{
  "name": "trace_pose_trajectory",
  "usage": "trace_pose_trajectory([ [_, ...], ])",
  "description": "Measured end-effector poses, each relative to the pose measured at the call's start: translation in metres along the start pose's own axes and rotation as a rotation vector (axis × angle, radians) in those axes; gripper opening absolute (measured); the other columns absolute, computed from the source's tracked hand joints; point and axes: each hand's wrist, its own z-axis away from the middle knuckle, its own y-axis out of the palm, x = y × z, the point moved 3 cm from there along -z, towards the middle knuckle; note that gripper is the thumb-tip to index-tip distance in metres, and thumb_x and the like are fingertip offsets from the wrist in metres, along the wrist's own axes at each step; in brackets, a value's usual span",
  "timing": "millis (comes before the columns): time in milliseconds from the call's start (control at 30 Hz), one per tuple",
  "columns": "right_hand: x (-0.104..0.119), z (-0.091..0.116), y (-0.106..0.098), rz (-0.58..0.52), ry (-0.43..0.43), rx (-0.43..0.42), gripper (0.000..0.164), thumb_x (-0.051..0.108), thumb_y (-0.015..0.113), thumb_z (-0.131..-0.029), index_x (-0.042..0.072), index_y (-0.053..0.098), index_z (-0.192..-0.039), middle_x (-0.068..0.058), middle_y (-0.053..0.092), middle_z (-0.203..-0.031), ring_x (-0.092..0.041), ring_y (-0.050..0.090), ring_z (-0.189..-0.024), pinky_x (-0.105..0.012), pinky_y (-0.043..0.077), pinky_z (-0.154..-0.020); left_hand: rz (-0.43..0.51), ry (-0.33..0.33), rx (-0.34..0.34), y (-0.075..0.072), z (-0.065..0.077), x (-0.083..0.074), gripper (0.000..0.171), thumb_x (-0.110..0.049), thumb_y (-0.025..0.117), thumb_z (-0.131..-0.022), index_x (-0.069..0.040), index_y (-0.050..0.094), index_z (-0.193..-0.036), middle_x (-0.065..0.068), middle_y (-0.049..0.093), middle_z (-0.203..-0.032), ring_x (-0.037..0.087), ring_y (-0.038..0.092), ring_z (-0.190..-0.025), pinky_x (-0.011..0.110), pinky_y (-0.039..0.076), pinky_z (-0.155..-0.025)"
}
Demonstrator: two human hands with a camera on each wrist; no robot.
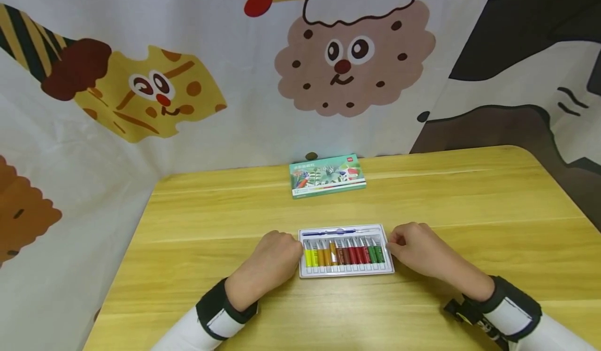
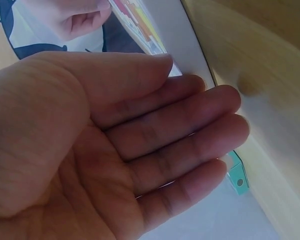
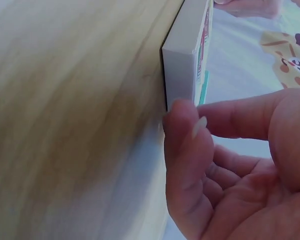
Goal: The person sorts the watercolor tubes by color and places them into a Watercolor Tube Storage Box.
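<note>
A white tray (image 1: 347, 274) of paint tubes lies on the table, its tubes running from yellow through orange and red to green. A thin blue paintbrush (image 1: 333, 232) lies in the slot along its far side. My left hand (image 1: 274, 259) is at the tray's left end. In the left wrist view its fingers (image 2: 190, 120) extend fairly straight, with the thumb tip and index finger by the rim. At the right end, my right hand (image 1: 420, 249) has thumb and index finger pinched together at the tray's edge. The right wrist view shows these fingertips (image 3: 182, 117) at the tray's end wall.
A green paint box (image 1: 327, 176) with a leaf picture lies near the table's back edge, behind the tray. The wooden table (image 1: 347, 314) backs onto a white curtain (image 1: 235, 38) printed with cartoon biscuits. Each wrist wears a black strap (image 1: 512, 306) over a white sleeve.
</note>
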Motion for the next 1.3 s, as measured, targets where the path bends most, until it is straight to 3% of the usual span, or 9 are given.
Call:
trace_pose_trajectory([
  [333,-0.005,-0.003,0.002,-0.033,0.075,0.072,0.02,0.007,0.064,-0.098,0.01,0.071,-0.079,0.002,0.055,-0.059,-0.013,0.052,-0.046,-0.026,0.041,-0.045,0.047,0.044,-0.019,-0.002,-0.004,0.008,0.02,-0.005,0.069,-0.095,-0.007,0.072,-0.075,-0.003,0.052,-0.058,0.009,0.039,-0.052,0.028,0.039,-0.053],
  [467,-0.006,-0.003,0.002,-0.04,0.087,0.093,0.023,0.006,0.062,-0.099,0.011,0.068,-0.077,0.0,0.055,-0.057,-0.013,0.052,-0.047,-0.026,0.041,-0.046,0.137,0.057,-0.14,-0.013,-0.017,0.021,0.019,-0.007,0.068,-0.096,-0.01,0.069,-0.077,-0.004,0.053,-0.064,0.011,0.046,-0.057,0.028,0.043,-0.058],
  [533,-0.006,-0.003,0.001,-0.04,0.094,0.103,0.024,0.006,0.061,-0.099,0.011,0.067,-0.076,-0.001,0.056,-0.057,-0.014,0.052,-0.049,-0.026,0.042,-0.047,0.17,0.061,-0.22,-0.018,-0.027,0.03,0.005,-0.009,0.071,-0.096,-0.007,0.073,-0.091,0.001,0.066,-0.079,0.015,0.059,-0.071,0.031,0.052,-0.069],
  [567,-0.006,-0.003,0.001,-0.041,0.098,0.106,0.024,0.006,0.061,-0.099,0.011,0.067,-0.076,-0.001,0.057,-0.058,-0.014,0.053,-0.05,-0.027,0.042,-0.048,0.187,0.06,-0.249,-0.02,-0.033,0.034,0.008,-0.011,0.073,-0.095,-0.005,0.073,-0.1,0.005,0.071,-0.091,0.02,0.065,-0.083,0.034,0.055,-0.078],
  [633,-0.006,-0.002,-0.001,-0.034,0.096,0.107,0.024,0.006,0.06,-0.099,0.01,0.067,-0.076,-0.001,0.058,-0.06,-0.015,0.054,-0.051,-0.027,0.043,-0.049,0.195,0.047,-0.265,-0.021,-0.044,0.045,0.031,-0.018,0.075,-0.096,-0.002,0.07,-0.122,0.015,0.07,-0.122,0.029,0.066,-0.111,0.043,0.054,-0.098],
  [733,-0.007,-0.001,-0.003,-0.03,0.107,0.107,0.023,0.006,0.06,-0.099,0.009,0.068,-0.078,-0.001,0.06,-0.063,-0.015,0.056,-0.053,-0.028,0.044,-0.05,0.195,0.019,-0.221,-0.019,-0.062,0.06,0.071,-0.033,0.079,-0.095,-0.001,0.05,-0.151,0.023,0.045,-0.158,0.04,0.046,-0.143,0.055,0.037,-0.116],
  [900,-0.009,-0.001,-0.005,-0.028,0.123,0.108,0.019,0.006,0.06,-0.099,0.007,0.069,-0.082,-0.001,0.06,-0.065,-0.015,0.055,-0.054,-0.027,0.044,-0.05,0.241,-0.041,-0.103,-0.009,-0.088,0.083,0.102,-0.051,0.08,-0.089,-0.005,0.028,-0.164,0.021,0.024,-0.169,0.039,0.027,-0.154,0.056,0.025,-0.123],
  [1100,-0.011,-0.001,-0.006,-0.032,0.13,0.119,0.018,0.005,0.06,-0.098,0.007,0.069,-0.083,-0.002,0.06,-0.065,-0.014,0.054,-0.053,-0.026,0.042,-0.049,0.317,-0.099,0.021,0.001,-0.107,0.102,0.117,-0.062,0.082,-0.083,-0.006,0.022,-0.166,0.019,0.018,-0.172,0.036,0.018,-0.158,0.054,0.017,-0.126],
  [1300,-0.012,0.001,-0.008,-0.032,0.12,0.117,0.017,0.005,0.06,-0.097,0.007,0.069,-0.083,-0.001,0.06,-0.066,-0.014,0.055,-0.054,-0.026,0.044,-0.049,0.292,-0.131,0.074,0.008,-0.119,0.108,0.116,-0.06,0.084,-0.081,-0.007,0.024,-0.166,0.019,0.019,-0.171,0.037,0.019,-0.157,0.052,0.017,-0.126],
])
